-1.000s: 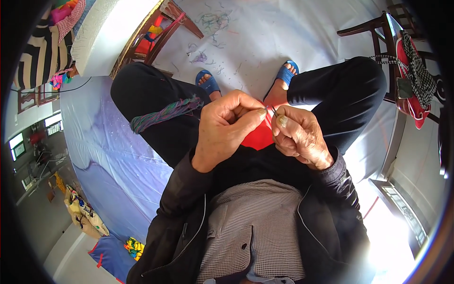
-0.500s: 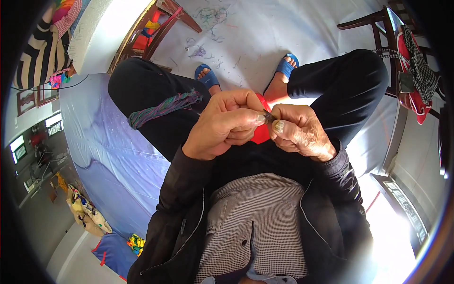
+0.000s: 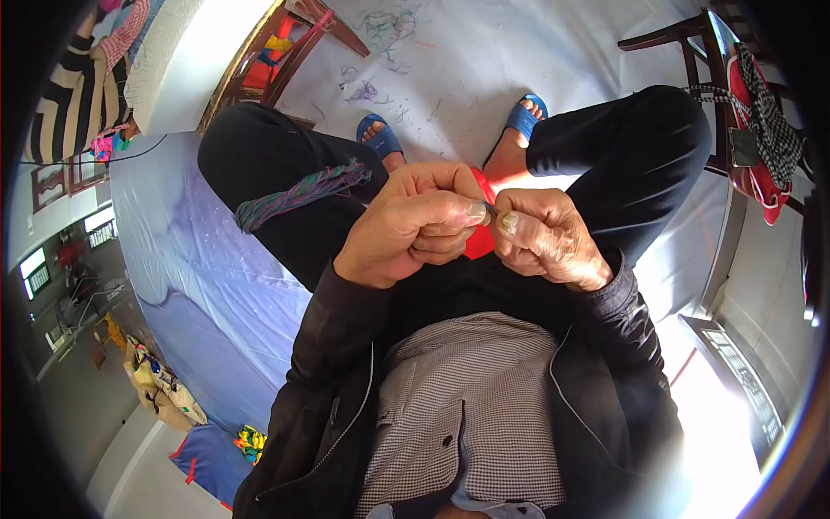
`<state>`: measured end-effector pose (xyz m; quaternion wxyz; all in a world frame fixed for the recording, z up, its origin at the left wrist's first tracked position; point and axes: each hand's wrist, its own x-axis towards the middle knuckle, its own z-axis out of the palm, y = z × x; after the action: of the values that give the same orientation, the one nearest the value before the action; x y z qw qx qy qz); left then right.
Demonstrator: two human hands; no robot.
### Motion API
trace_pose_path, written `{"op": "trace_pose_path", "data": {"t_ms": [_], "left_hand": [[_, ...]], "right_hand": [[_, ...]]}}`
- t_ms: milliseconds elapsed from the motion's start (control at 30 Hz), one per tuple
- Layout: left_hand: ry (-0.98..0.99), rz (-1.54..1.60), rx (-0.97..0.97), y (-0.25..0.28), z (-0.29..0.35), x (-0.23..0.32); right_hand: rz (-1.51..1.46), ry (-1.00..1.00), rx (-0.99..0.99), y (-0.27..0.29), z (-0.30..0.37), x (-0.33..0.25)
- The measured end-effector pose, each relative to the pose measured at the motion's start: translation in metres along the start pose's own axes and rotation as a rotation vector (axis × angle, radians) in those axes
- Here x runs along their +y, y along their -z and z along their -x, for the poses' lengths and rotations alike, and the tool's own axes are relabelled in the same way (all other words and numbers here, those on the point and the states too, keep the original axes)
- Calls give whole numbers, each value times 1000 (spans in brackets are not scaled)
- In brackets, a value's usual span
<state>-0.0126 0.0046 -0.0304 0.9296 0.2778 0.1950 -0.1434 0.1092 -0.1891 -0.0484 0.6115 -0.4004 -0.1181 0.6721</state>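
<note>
My left hand (image 3: 406, 227) and my right hand (image 3: 552, 239) meet in front of my lap, thumbs almost touching. Both are closed in a pinch. A small dark piece (image 3: 490, 210) shows between the thumb tips, too small to name. Behind the hands, something red (image 3: 481, 244) lies between my legs, mostly covered by them. Across my left thigh rests a twisted bundle of green and purple thread (image 3: 298, 199), apart from the left hand.
Thread scraps (image 3: 386, 31) litter the pale floor covering beyond my blue slippers (image 3: 378, 134). A dark wooden frame (image 3: 298, 65) stands at far left beside a white block (image 3: 186, 65). At far right, a wooden chair (image 3: 692, 52) carries a red bag (image 3: 761, 186) and checked cloth.
My thumbs have shifted slightly at the pinch, and less of the small dark piece shows between them. The thread bundle stays in place on my thigh.
</note>
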Motion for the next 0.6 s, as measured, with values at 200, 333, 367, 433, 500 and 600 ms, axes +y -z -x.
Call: {"op": "trace_pose_path", "data": {"t_ms": [200, 333, 367, 433, 500, 600], "left_hand": [[-2, 24, -5, 4, -1, -1], [-22, 60, -45, 7, -4, -2], [-18, 66, -51, 8, -6, -3], [-11, 79, -78, 6, -12, -4], [-32, 72, -77, 3, -10, -6], [-87, -6, 21, 7, -6, -10]], "right_hand": [[-100, 43, 23, 5, -1, 3], [-35, 13, 9, 6, -2, -4], [-35, 15, 17, 6, -1, -3], [-50, 19, 8, 7, 4, -6], [-27, 33, 38, 0, 10, -12], [19, 199, 250, -5, 5, -17]]}}
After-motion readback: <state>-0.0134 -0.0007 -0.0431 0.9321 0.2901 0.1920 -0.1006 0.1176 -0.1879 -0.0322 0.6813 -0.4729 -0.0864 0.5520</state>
